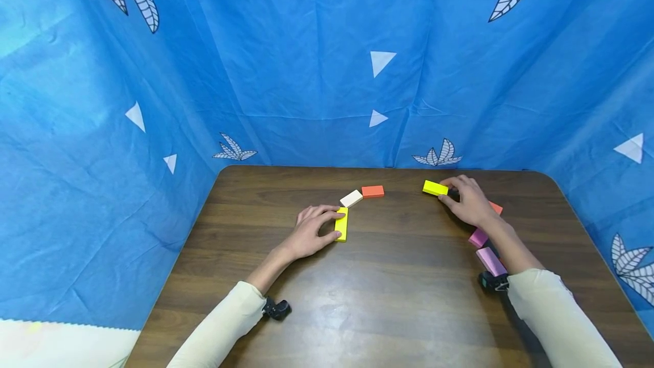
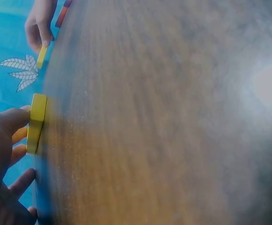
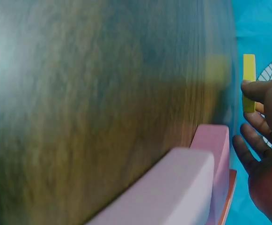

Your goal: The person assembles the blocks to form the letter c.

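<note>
My left hand pinches a yellow block between thumb and fingers, on the left part of the table. Close beyond that block lies a white block, followed by an orange-red block. Farther right, my right hand grips a second yellow block by its right end, near the far edge. In the right wrist view this yellow block sits between thumb and fingers. Under and beside the right forearm are a purple block, a pink-purple block and a partly hidden orange-red block.
The blocks lie on a dark wooden table with rounded far corners. A blue cloth with white leaves and triangles hangs behind and along both sides. A black strap device is on the left wrist, another on the right.
</note>
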`<state>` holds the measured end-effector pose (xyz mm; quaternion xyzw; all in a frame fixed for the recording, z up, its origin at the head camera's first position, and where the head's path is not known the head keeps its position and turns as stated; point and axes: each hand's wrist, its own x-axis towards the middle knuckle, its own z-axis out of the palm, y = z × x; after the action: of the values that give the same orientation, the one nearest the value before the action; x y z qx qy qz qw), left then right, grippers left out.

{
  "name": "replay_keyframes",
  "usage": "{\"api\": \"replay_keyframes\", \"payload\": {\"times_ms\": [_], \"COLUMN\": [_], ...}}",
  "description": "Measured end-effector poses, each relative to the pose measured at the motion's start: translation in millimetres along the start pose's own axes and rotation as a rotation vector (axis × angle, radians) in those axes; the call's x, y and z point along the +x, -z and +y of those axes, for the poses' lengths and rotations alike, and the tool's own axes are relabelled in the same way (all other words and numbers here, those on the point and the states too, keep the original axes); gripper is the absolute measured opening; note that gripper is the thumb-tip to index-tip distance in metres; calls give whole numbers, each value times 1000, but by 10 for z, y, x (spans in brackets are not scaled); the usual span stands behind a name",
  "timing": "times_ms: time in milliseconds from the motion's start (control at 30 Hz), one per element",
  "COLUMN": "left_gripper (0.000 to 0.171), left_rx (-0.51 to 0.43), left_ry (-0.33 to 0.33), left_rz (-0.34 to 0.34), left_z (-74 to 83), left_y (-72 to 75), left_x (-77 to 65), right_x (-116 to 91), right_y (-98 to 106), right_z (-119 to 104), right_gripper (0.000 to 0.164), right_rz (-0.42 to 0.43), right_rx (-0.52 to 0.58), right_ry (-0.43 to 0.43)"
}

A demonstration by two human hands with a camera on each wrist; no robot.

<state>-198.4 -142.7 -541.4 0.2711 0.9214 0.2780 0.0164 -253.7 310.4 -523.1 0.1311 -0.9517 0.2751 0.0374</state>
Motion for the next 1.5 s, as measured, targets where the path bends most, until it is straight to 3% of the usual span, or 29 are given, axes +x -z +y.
{"api": "replay_keyframes", "payload": {"times_ms": [733, 1100, 1500], "left_gripper": [49, 49, 47], "left_rx": [7, -1, -3], "left_ry": [18, 25, 1], "left_rz": [-29, -30, 4], "left_z": [11, 9, 45], "left_y": [-5, 5, 7], "left_x": [-2, -13, -3], "right_x": [71, 219, 301], "right_y": [-189, -280, -401], "right_z": [-138, -269, -378], "right_gripper": [36, 38, 37], "right_rz": [-41, -66, -53], "right_rx": [27, 38, 64], "right_ry": [35, 48, 60]}}
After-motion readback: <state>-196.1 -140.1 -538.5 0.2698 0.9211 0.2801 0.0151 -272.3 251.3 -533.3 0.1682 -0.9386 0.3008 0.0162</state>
